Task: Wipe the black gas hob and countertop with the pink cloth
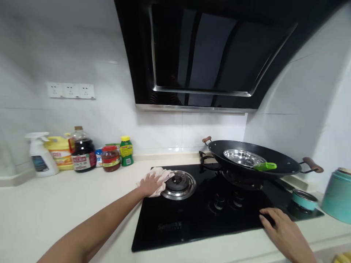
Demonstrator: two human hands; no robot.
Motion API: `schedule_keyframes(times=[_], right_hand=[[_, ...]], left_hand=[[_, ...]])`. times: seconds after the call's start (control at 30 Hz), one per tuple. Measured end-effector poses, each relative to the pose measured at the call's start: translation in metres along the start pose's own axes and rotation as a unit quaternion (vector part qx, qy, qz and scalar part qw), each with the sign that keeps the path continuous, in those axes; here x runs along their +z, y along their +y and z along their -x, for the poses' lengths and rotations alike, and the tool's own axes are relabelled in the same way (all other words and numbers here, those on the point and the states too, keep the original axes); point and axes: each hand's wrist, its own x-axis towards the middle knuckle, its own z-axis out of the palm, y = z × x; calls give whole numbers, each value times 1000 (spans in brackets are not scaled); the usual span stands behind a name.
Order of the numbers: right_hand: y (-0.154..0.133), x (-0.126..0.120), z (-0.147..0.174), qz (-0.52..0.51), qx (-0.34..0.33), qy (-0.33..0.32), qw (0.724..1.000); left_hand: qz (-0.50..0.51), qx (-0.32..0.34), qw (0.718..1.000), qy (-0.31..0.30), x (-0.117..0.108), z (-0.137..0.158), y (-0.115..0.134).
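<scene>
My left hand [150, 185] lies over a pale pinkish cloth [161, 176] and presses it onto the left edge of the black glass gas hob [164, 212]. The cloth is bunched beside the round left burner [177, 183] and touches its metal ring. At the hob's front right edge rests my right hand [279, 226], with thumb and fingers apart and nothing visible in it. Two control knobs [218, 201] are to the left of that hand.
A big black wok [282, 164] sits on the right burner, holding a steel dish [244, 157] and a green-handled utensil [265, 167]. Bottles and jars [111, 157] line the wall at left. A turquoise canister [338, 195] stands far right. A range hood [197, 54] overhangs the hob.
</scene>
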Motion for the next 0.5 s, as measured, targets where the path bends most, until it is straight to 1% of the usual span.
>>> schedule_keyframes(times=[0.07,0.13,0.2,0.3,0.4,0.47,0.5], right_hand=[[0,1,0,6,3,-6,1000],[0,1,0,9,4,-10,1000],[-1,1,0,10,1,-12,1000],[-1,1,0,8,-4,-11,1000],[-1,2,0,3,-6,-7,1000],[-2,3,0,-1,-7,-3,1000],[-2,3,0,-2,-8,0,1000]], left_hand=[[1,-20,1000,-23,-2,25,7],[6,-23,999,-36,-5,50,17],[10,-2,999,-39,-11,74,30],[22,55,997,-42,-18,103,57],[83,127,986,-62,-19,112,94],[129,164,975,-79,-14,104,122],[142,172,971,-84,-11,96,136]])
